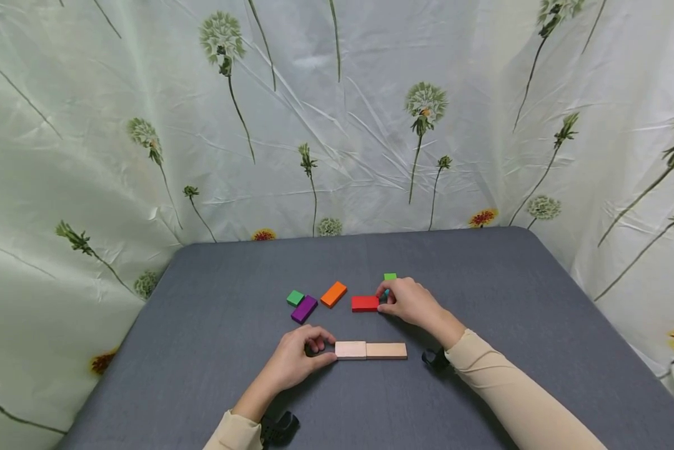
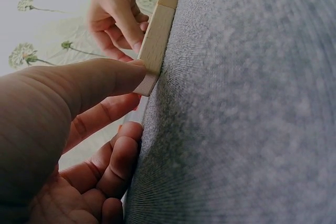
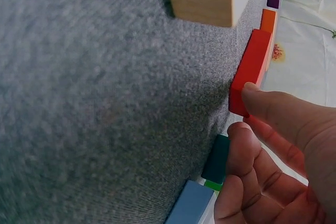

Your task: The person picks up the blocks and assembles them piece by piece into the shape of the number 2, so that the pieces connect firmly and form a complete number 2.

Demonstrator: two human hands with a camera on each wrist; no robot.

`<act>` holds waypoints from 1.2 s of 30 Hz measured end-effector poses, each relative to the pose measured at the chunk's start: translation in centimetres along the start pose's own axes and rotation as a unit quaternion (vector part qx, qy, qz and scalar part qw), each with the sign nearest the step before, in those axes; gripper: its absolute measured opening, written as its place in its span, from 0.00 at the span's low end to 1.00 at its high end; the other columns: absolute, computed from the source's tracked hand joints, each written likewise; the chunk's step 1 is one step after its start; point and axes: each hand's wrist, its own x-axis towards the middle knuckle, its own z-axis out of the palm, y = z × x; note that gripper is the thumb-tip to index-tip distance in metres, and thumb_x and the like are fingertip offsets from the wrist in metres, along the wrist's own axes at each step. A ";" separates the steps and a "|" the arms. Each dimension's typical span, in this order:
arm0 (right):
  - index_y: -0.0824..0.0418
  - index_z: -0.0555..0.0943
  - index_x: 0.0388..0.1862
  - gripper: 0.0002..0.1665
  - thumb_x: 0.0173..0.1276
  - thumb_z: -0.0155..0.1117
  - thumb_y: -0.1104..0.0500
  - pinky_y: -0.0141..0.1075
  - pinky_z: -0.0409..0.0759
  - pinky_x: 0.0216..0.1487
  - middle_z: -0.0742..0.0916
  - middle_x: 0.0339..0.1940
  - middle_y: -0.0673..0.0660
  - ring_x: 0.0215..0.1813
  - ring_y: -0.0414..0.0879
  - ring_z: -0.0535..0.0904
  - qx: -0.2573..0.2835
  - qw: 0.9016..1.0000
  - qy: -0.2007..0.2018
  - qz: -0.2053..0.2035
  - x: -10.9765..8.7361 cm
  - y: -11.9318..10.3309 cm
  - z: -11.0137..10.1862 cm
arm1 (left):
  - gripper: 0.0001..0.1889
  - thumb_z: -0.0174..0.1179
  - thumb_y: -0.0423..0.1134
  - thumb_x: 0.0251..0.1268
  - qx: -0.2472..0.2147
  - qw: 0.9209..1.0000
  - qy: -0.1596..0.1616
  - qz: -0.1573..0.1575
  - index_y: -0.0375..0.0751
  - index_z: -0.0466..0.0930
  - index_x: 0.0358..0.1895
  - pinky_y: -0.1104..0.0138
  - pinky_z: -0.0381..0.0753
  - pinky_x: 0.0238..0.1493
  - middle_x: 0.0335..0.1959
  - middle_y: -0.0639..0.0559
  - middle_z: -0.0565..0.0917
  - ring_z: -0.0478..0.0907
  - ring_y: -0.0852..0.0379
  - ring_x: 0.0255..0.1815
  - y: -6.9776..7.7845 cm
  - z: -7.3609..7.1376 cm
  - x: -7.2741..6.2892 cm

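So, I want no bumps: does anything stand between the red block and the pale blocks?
Nothing visible: only table lies between the red block and the pale blocks; the left hand is at their left end.

- Finding a lane of gray cloth (image 1: 365, 327) between the red block (image 1: 365, 304) and the end-to-end wooden blocks (image 1: 370, 351).
- Meeting the left hand (image 1: 294, 359) at that lane's left, pinching the row's end.
- Running into the right hand (image 1: 415, 304) at the red block's right end, and the teal block (image 3: 216, 160) and blue block (image 3: 190, 203) near its fingers.
- Squeezing to a slim gap beside the orange block (image 1: 333, 294).
- Widening left of the green block (image 1: 295, 298).
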 end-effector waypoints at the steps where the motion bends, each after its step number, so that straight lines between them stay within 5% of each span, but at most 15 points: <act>1: 0.58 0.89 0.50 0.13 0.70 0.79 0.57 0.34 0.69 0.31 0.81 0.26 0.50 0.27 0.40 0.73 0.000 1.000 0.000 0.000 0.0 0.0 0.0 | 0.10 0.79 0.43 0.63 -0.001 1.000 -0.001 0.000 0.57 0.89 0.44 0.69 0.71 0.41 0.33 0.60 0.79 0.74 0.62 0.37 0.0 0.0 0.0; 36: 0.57 0.89 0.52 0.13 0.70 0.77 0.60 0.30 0.69 0.31 0.81 0.26 0.48 0.27 0.39 0.73 0.007 0.999 -0.026 -0.041 -0.2 -0.6 0.1 | 0.09 0.80 0.44 0.62 -0.005 1.000 -0.001 -0.003 0.56 0.90 0.43 0.69 0.71 0.40 0.33 0.59 0.79 0.74 0.62 0.36 0.0 0.1 0.0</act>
